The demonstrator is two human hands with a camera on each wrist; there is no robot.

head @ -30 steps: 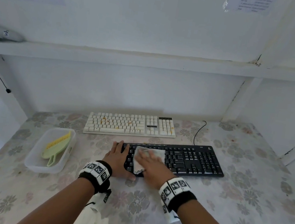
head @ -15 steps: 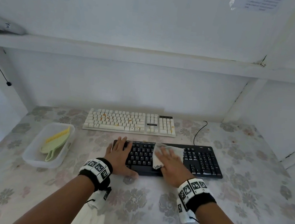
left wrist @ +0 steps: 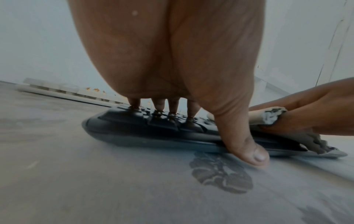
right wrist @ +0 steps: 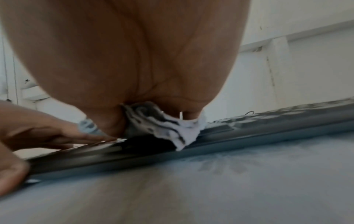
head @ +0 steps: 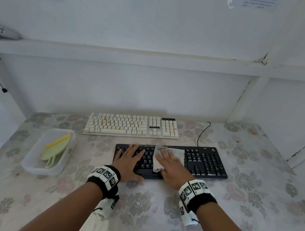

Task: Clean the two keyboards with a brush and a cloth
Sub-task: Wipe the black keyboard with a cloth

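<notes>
The black keyboard (head: 173, 159) lies on the near middle of the table (head: 256, 179), and the cloth (head: 169, 158) is spread over its middle keys under my right hand (head: 174, 167). I judge the step in hand to be wiping this keyboard. To do it well I would press evenly through flat fingers so the cloth reaches down between the rows, sweep along the rows toward the number pad, and not let the bunched near edge of the cloth drag off the front lip. My left hand (head: 130, 160) needs firm weight so the board does not slide on the flowered covering.

My right hand lies palm down, fingers straight and spread on the cloth, pressing it and not clutching it; the right wrist view is blurred but shows cloth crumpled under the palm. My left hand is also flat and relaxed, holding nothing: its fingertips (left wrist: 173, 106) stand on the keys at the board's left end and the thumb (left wrist: 247, 145) rests on the table against the front edge.

Behind, the white keyboard (head: 132, 125) shows orange specks on its keys. The brush (head: 56, 146) lies in a clear tub (head: 30, 159) well to the left.
</notes>
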